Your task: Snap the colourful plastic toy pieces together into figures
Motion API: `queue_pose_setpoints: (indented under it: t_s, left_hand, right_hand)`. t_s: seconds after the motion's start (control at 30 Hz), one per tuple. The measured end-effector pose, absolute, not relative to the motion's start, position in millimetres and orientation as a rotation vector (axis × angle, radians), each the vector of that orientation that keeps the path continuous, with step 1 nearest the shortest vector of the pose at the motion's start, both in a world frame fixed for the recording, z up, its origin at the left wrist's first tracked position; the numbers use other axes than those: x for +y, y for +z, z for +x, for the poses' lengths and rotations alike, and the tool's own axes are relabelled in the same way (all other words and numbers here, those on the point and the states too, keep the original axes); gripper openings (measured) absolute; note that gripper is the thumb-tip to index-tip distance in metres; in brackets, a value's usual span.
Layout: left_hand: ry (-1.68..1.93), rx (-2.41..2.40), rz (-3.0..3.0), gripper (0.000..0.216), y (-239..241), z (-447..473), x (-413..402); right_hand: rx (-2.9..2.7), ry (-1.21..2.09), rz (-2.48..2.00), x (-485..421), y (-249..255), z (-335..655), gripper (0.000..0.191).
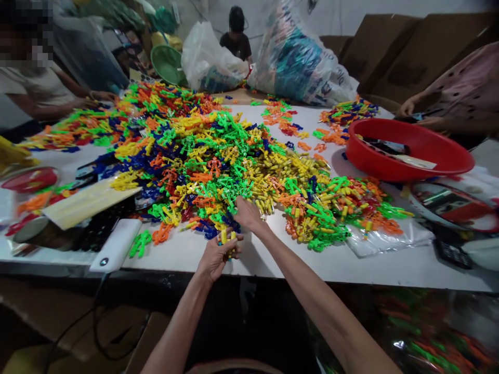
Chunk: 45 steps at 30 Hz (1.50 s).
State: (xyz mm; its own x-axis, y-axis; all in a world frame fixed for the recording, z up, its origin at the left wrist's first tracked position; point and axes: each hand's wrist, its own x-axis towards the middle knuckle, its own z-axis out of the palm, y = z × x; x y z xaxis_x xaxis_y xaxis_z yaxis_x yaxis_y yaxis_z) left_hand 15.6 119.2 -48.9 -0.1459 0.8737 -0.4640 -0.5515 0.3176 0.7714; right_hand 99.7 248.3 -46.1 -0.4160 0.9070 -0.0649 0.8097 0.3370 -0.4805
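Observation:
My left hand (217,254) is just above the table's front edge, palm turned up, its fingers curled around small yellow capsule-like pieces (224,238). My right hand (248,214) reaches slightly farther in, against the near side of a large heap of small plastic figures (202,156) in green, orange, yellow, blue and red. Its fingertips are bent down among the pieces, and what they pinch, if anything, is hidden. Many more yellow capsule-like pieces (290,169) lie to the right of the heap. A smaller mixed pile (331,208) spreads beyond my right forearm.
A red basin (409,166) stands at the right, with a clear plastic bag (390,241) in front. At the left lie a white power bank (117,244) with a cable and a cream card (89,202). Stuffed bags (300,62) stand behind. Several people sit around the table.

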Motion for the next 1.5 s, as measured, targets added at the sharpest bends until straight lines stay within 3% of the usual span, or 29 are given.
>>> queue_pose_setpoints:
  t_s: [0.07,0.2,0.33,0.8,1.17,1.37,1.5]
  left_hand:
    - [1.271,1.195,0.368,0.036,-51.5,15.2,119.1]
    - [1.247,1.166,0.388,0.035,-58.6,20.8,119.8]
    - [1.210,1.147,0.441,0.037,-64.3,31.3,120.0]
    - [1.340,1.047,0.413,0.036,-60.6,46.1,124.3]
    - [1.312,1.101,0.449,0.034,-62.9,42.7,126.1]
    - [1.287,1.223,0.457,0.034,-69.9,46.3,128.7]
    - [1.194,1.182,0.447,0.040,-70.0,50.7,129.8]
  right_hand:
    - [-2.075,0.863,-1.550,249.0,-48.7,115.4,0.046]
    - [-1.342,1.466,-1.234,234.4,-53.7,149.2,0.027]
    - [-0.961,1.868,-1.059,207.1,-49.0,163.2,0.036]
    - [-0.733,1.933,-0.949,182.6,-34.2,163.5,0.030]
    - [-0.915,1.922,-1.053,184.9,-35.0,173.0,0.033]
    - [-1.478,1.369,-1.363,181.8,-31.6,174.3,0.017]
    - [-1.545,1.382,-1.393,196.4,-32.3,194.4,0.023]
